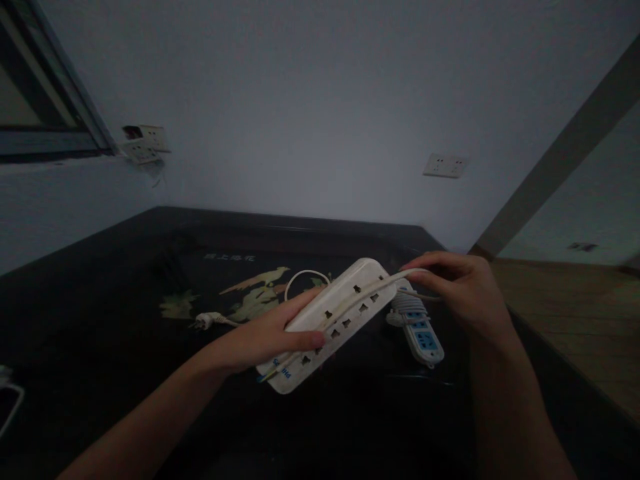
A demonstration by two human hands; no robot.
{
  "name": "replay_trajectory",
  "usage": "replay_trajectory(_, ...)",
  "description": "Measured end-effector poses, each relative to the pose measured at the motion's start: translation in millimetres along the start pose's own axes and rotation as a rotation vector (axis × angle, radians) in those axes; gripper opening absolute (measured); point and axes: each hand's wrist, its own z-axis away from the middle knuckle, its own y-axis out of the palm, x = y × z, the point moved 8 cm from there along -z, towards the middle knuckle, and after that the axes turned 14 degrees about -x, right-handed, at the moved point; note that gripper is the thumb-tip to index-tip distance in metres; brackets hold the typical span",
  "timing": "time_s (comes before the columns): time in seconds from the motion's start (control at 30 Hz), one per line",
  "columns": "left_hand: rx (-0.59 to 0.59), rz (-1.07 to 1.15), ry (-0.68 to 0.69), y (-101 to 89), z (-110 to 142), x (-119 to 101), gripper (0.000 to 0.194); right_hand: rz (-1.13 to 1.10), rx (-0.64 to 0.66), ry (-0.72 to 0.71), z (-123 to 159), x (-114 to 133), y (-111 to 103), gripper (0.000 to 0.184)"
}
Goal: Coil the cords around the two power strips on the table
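Note:
My left hand [280,330] grips a white power strip [356,272], tilted up to the right above the dark table. Its thumb presses on the socket face, over the white cord [345,307] that runs lengthwise along the strip. At the strip's upper right end, my right hand [463,287] pinches that cord between thumb and fingers. Part of the cord loops behind the strip, and a white plug [209,321] lies on the table to the left. The fingers of my left hand under the strip are hidden.
A second power strip with blue sockets [423,333], its cord wound round it, lies at the right on the dark table [125,373]. Wall sockets [445,165] and loose socket plates [145,145] are on the wall behind. A white object [10,393] shows at the left edge.

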Motion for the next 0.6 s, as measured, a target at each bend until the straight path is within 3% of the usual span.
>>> replay_trajectory(0.1, -0.077, -0.244, 0.109, -7.4, -2.4, -6.0, 0.059, 0.000, 0.059, -0.051, 3.3, 7.4, 0.0, 0.006)
replay_trajectory(0.2, -0.063, -0.368, 0.157, -5.7, -2.1, -8.5, 0.051, -0.039, 0.114, -0.082, 5.7, 12.8, 3.8, 0.003)
replay_trajectory(0.33, 0.038, -0.451, 0.185, 7.3, 5.9, -13.9, 0.042, -0.164, 0.208, -0.006, 6.7, 8.9, 16.2, 0.006)
replay_trajectory(0.5, 0.118, -0.516, 0.213, 24.9, 19.1, -23.6, 0.049, -0.361, 0.409, 0.113, 15.5, 4.5, 42.2, 0.009)
replay_trajectory(0.6, 0.108, -0.507, 0.231, 30.3, 23.8, -29.3, 0.052, -0.416, 0.501, 0.176, 24.8, 0.4, 65.4, 0.019)
